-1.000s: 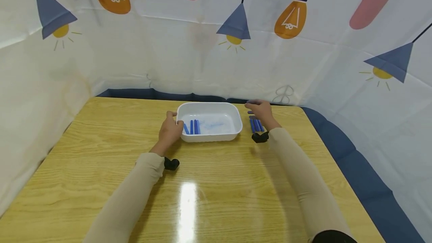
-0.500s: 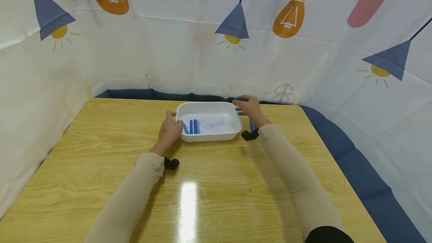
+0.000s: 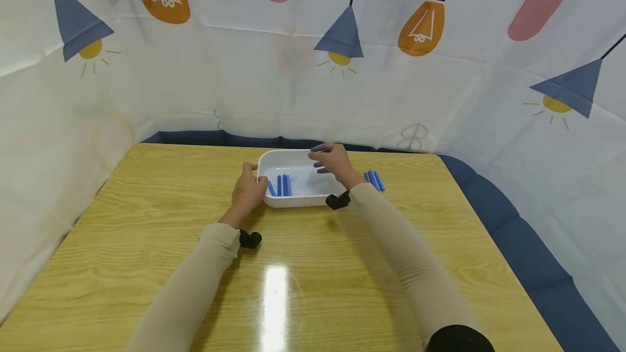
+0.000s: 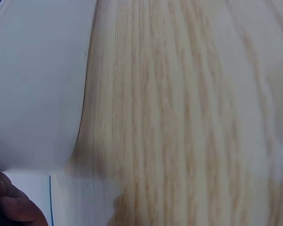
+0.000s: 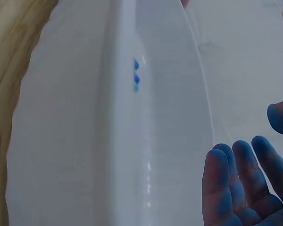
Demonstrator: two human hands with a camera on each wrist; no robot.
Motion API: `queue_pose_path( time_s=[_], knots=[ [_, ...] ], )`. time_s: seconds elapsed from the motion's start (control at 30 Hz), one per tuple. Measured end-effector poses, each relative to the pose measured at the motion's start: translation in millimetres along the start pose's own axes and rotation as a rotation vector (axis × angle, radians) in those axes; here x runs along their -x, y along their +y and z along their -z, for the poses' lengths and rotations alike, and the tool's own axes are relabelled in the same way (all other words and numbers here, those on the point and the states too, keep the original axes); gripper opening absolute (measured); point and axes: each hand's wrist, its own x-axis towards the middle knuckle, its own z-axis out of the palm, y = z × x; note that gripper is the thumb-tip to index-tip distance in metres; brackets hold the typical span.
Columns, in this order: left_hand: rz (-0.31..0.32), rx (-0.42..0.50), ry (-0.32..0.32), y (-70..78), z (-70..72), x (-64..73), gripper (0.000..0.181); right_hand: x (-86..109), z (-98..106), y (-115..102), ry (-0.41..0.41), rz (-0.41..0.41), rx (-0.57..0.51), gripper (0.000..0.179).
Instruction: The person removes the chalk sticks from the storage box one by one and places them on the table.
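- In the head view, we see the person's left hand [image 3: 246,189] gripping the left end of a white plastic tray [image 3: 303,201], its thumb over the rim.
- The tray sits on the wood-grain counter [image 3: 146,243], toward the far edge.
- We find four blue sticks [image 3: 285,185] inside the tray near its left end, three side by side and one slanted at the far left.
- The right hand [image 3: 335,161] is above the tray's right part, fingers spread and loose.
- Just right of the tray, more blue sticks [image 3: 375,180] lie together on the counter, partly hidden by the right wrist.
- Behind, we see a white curtain [image 3: 244,80] printed with lamps and bulbs.
- In the left wrist view, the tray's outer wall fills the left side; only part of the left hand shows, at the lower left corner.
- In the right wrist view, we see the right hand's fingers [image 5: 245,160] apart from the thumb, blue-stained and holding nothing, with small blue stick ends visible farther along the tray.
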Motion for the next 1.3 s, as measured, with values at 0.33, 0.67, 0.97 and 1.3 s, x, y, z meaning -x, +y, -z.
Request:
queue_pose_path(
  time_s=[0.33, 0.67, 0.97, 1.3],
  knots=[
    [-0.003, 0.007, 0.009, 0.6, -0.6, 1.3, 0.055, -4.7, -30.6, 5.3, -0.017, -0.111, 0.06, 0.032],
    [-0.014, 0.004, 0.016, 0.5, -0.2, 2.1, 0.054, -8.6, -51.8, 17.1, -0.045, -0.089, 0.121, 0.035],
    [-0.026, 0.011, 0.009, 0.3, -0.2, 2.7, 0.054, -10.9, -59.9, 20.9, -0.074, -0.109, 0.302, 0.034],
    [-0.048, 0.008, 0.021, -1.9, -0.1, 1.1, 0.052, -12.7, -65.0, 26.8, -0.121, -0.064, 0.438, 0.033]
  ],
)
